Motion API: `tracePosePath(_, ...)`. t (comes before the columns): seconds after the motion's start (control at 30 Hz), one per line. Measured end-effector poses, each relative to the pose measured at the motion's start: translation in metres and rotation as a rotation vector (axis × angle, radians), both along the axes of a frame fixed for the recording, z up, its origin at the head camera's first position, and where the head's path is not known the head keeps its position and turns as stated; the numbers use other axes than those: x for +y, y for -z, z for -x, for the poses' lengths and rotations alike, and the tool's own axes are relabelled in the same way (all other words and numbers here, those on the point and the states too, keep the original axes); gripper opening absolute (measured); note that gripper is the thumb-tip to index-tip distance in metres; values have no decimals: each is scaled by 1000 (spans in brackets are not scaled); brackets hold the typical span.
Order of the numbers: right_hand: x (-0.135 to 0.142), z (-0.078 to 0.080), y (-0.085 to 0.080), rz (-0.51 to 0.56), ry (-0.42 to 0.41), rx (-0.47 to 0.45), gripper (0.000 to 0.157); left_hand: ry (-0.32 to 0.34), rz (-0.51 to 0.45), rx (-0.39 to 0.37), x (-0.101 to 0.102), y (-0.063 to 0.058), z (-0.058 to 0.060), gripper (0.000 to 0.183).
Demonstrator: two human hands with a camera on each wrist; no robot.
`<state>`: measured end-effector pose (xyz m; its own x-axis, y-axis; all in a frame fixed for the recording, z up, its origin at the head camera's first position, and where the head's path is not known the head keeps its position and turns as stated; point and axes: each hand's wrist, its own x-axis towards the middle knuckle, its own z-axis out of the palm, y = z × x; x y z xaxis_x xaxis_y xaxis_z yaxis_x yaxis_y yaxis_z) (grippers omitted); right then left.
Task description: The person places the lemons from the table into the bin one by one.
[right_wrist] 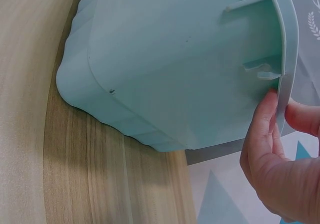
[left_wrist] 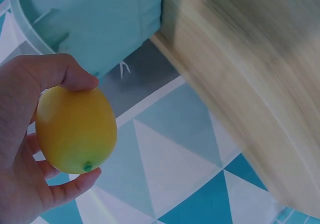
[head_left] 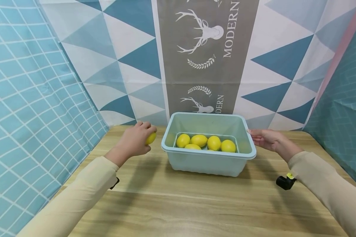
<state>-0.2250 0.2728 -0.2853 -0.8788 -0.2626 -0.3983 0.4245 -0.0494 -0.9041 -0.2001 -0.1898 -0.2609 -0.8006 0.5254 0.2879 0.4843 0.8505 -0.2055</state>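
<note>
A yellow lemon with a green tip sits in the grasp of my left hand, thumb on one side and fingers on the other. That hand is raised to the left of a pale blue-green plastic bin. Inside the bin lie several more lemons, grouped on its floor. My right hand pinches the bin's right rim, the thumb over the top and the fingers beneath the lip, as the right wrist view shows.
The bin stands on a wooden table near its back edge. Behind it hangs a patterned cloth with deer heads and triangles. A blue grid-patterned sheet rises on the left, a teal one on the right.
</note>
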Motion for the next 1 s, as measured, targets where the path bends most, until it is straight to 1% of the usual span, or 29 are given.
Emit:
tracePosePath(0.1, 0, 0, 1, 0, 2, 3, 15, 2, 9, 10, 2, -2, 1, 50)
tracePosePath(0.43, -1, -1, 1, -1, -3, 11, 15, 17, 27, 6, 8, -12, 2, 48)
tracePosePath(0.73, 0, -1, 0, 4, 0, 6, 17, 21, 23, -36, 17, -23, 1, 48)
tracePosePath(1.0, -1, -1, 0, -8, 2, 6, 16, 13, 80, -83, 27, -37, 1, 47)
